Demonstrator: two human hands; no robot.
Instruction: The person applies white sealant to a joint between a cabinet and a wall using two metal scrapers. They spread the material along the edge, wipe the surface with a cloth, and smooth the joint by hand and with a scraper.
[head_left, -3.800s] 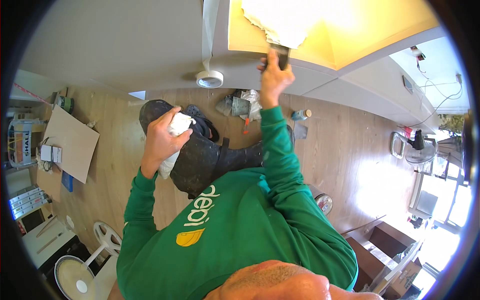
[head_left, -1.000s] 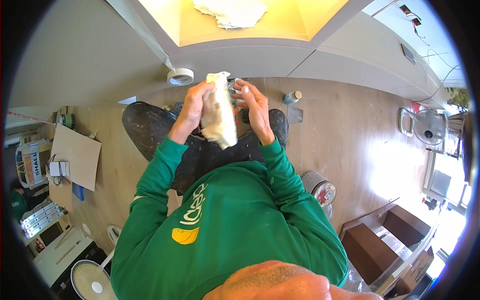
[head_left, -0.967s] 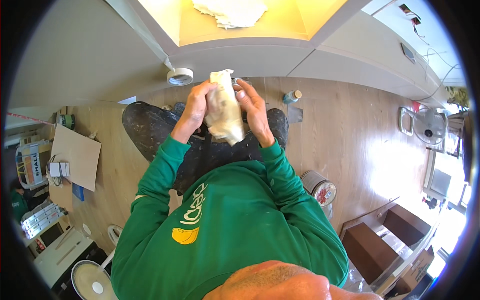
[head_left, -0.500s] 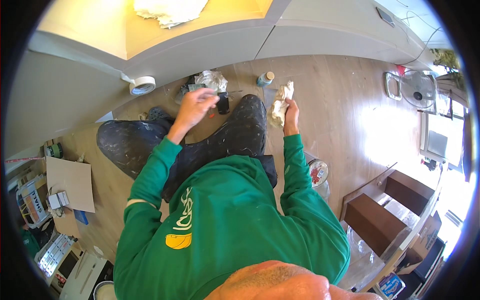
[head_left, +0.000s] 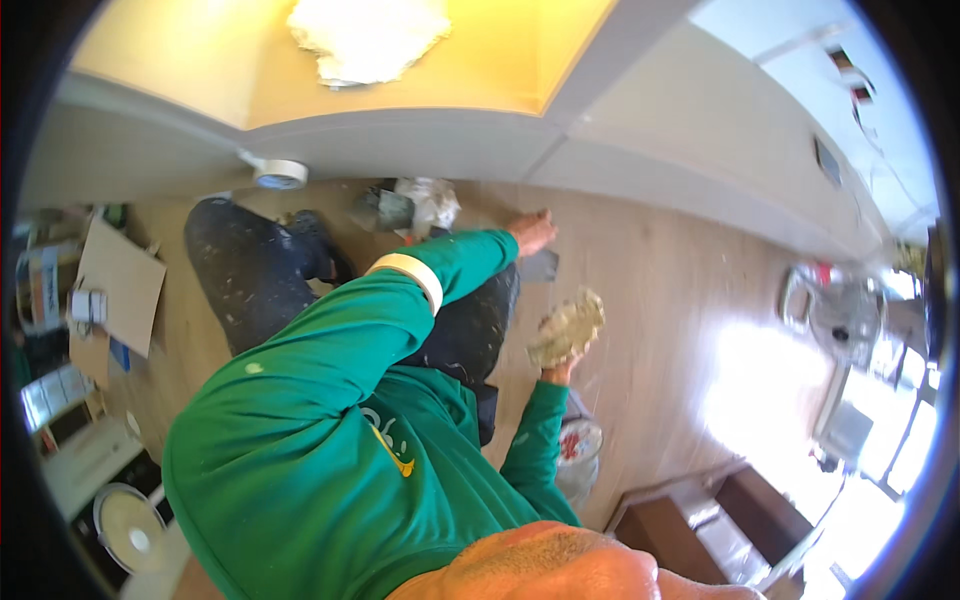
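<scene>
At the left edge a flat brown cardboard sheet (head_left: 118, 283) lies on the wooden floor (head_left: 660, 300), and beside it stands a small white box (head_left: 86, 305) with a dark label. Below them there are more flat packages (head_left: 55, 420) with pale printed faces, and a round white bucket lid (head_left: 130, 528) in the lower left corner. A roll of white tape (head_left: 279, 174) sits at the foot of the grey wall. Higher up, a white patch of filler (head_left: 368, 38) is on the yellow wall.

The person kneels in a green sweatshirt. The left hand (head_left: 531, 233) reaches across the knee to the floor and touches a dark flat tool (head_left: 541, 265) that lies there; its fingers are spread and only loosely bent, and I cannot tell if they already grip it. The right hand (head_left: 558, 368) is raised above the floor, and its fingers are closed from below around a crumpled pale rag (head_left: 568, 327). The rag stands above the fingers, near the tool but apart from it. A crumpled white bag (head_left: 428, 200) lies near the knee.
</scene>
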